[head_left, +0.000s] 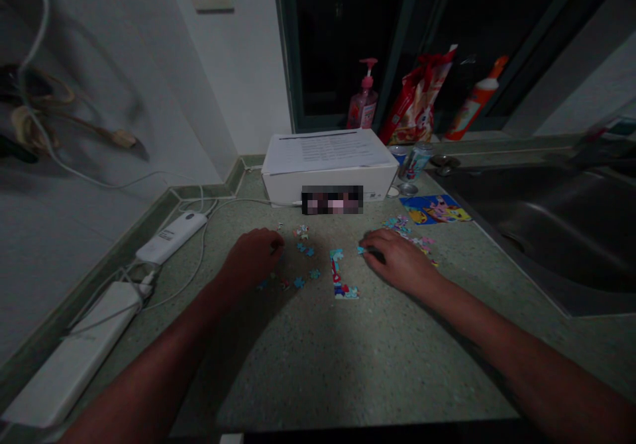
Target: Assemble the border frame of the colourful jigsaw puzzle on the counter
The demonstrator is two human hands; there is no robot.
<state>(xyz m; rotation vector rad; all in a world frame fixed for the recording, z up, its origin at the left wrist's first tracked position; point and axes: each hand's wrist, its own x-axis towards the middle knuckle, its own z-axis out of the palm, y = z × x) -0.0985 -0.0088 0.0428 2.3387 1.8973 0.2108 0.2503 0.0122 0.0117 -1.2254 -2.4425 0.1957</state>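
Note:
My right hand (400, 256) pinches a light blue jigsaw piece (361, 250) between thumb and fingertips, just above the counter. Left of it lies an L-shaped joined strip of puzzle (336, 277) in red, white and blue. My left hand (257, 253) is closed with curled fingers over the counter; what they hold, if anything, is hidden. Loose blue pieces (299, 282) and a few pale ones (302, 232) lie between that hand and the strip. A heap of mixed pieces (397, 223) is partly covered by my right hand.
Behind the pieces stands a white box (328, 159) with a printed sheet on top. A colourful picture card (436, 209) lies beside the metal sink (546, 232). Cans (418, 160) stand by the box. A power strip (92, 344) and cables run along the left wall.

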